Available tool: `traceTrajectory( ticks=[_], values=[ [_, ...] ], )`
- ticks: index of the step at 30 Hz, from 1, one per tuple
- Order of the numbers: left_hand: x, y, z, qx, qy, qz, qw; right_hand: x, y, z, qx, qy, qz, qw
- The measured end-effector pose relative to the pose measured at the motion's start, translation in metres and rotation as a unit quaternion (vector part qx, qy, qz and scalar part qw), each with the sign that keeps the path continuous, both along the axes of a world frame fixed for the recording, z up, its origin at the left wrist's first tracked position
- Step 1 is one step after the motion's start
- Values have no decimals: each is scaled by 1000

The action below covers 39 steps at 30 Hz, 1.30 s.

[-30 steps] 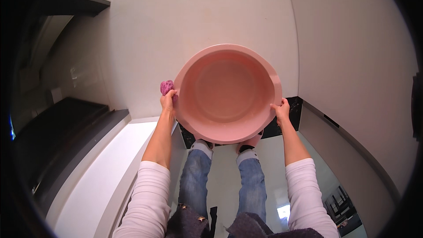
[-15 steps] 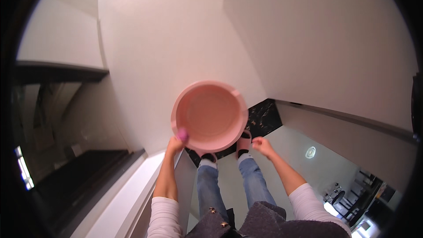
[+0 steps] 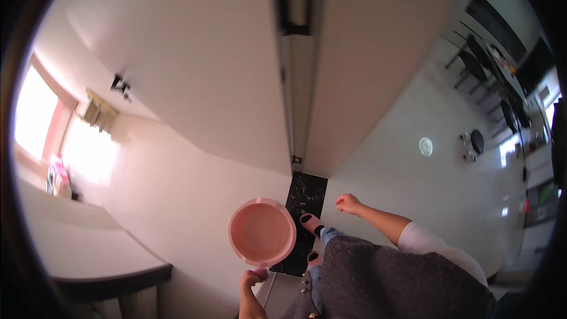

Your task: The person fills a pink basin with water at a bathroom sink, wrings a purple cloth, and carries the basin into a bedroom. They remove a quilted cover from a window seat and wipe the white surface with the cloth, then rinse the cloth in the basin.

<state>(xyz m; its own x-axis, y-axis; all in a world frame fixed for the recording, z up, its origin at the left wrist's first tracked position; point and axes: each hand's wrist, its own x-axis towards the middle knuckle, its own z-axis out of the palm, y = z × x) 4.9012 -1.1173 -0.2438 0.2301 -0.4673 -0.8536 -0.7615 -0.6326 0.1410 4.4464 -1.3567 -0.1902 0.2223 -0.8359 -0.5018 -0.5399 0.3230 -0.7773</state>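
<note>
A round pink plastic basin [image 3: 266,198] stands in front of my feet, at the edge of the black marbled threshold, and shows nothing inside it. Just below its near rim is my left hand [image 3: 248,279], closed around a small purple object [image 3: 260,273] whose kind I cannot make out. The object sits close to the basin; whether it touches the rim I cannot tell. Off to the right, my right hand [image 3: 349,203] hangs in the air with curled fingers, above the pale floor and apart from the basin. Nothing shows in it.
A tall pale door [image 3: 366,53] with a black latch [image 3: 296,3] stands ahead. The dark threshold strip [image 3: 307,192] runs under my pink slippers [image 3: 310,223]. A dark-edged counter [image 3: 112,277] is at left. Far right are black chairs [image 3: 472,66] and a wheeled stool [image 3: 472,143].
My view has swung to the left and now takes in a window and the room on the right. The basin appears lower in view. My left hand still grips the purple object.
</note>
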Motion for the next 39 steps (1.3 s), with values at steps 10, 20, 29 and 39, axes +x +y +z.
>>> traceTrajectory(
  ticks=[10,20,29,39],
  values=[
    [-52,-101,103,-231,123,113,959,-131,112,35,83,-66,-236,966],
    [-266,-263,141,-240,269,-33,932,-268,123,25,16,95,-353,931],
    [-649,-381,208,-389,257,-357,809,-356,-4,201,69,-385,-411,823],
    [-800,-531,300,-29,586,-268,764,-498,-139,226,-29,-433,-524,733]
  ],
)
